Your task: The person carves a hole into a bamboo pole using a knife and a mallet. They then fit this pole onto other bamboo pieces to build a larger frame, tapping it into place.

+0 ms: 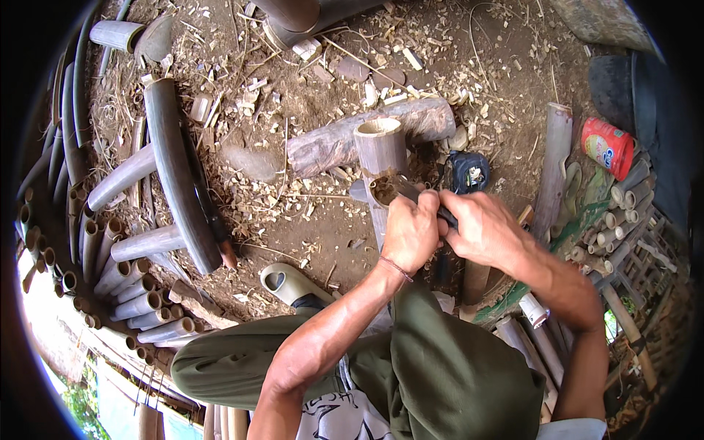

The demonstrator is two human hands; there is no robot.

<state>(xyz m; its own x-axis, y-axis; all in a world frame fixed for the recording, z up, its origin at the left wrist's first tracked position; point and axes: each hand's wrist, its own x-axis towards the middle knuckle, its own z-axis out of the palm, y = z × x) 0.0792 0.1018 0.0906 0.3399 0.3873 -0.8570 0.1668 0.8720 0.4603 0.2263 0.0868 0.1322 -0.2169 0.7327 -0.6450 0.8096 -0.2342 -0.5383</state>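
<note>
In front of my knees, my left hand (412, 233) is closed round a short bamboo tube (396, 186), whose hollow end faces left. Close beside it, my right hand (480, 229) grips a dark tool handle (446, 217); whatever the handle leads to is hidden by the hands. Just beyond the tube stands a thick bamboo post (381, 150) with a cut open top, and the tube's end overlaps it in the view. Whether the two touch, I cannot tell. Behind the post lies a rough log (330, 147).
Wood chips litter the dirt floor. A dark tape-measure-like case (469, 171) lies right of the post. Bamboo lengths (180, 176) lie at left, above stacked tubes (139, 304). At right are an upright bamboo piece (554, 165), a red packet (607, 148) and more cut tubes (623, 213).
</note>
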